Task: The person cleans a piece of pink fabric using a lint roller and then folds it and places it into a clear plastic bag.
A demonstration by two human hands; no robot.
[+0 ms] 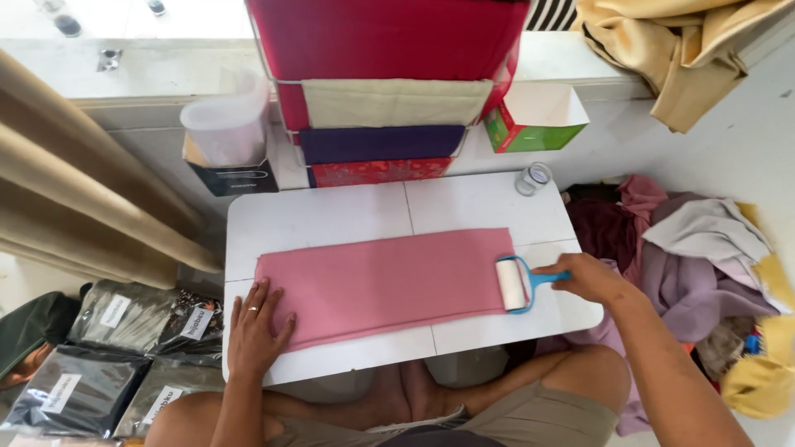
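Flat on a small white table [331, 219] lies a folded pink cloth [385, 281], soft, light and apt to slide (hence the pinning). The left hand [255, 331] presses open-palmed on its near-left corner; the right hand [590, 277], well apart, grips the blue handle of a rigid lint roller [513, 284] at its right edge.

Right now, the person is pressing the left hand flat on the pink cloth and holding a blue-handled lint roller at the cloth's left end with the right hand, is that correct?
Not quite: the head view shows the lint roller at the right end of the pink cloth, not the left. The rest holds: the left hand lies flat on the cloth's left end, and the right hand grips the blue handle.
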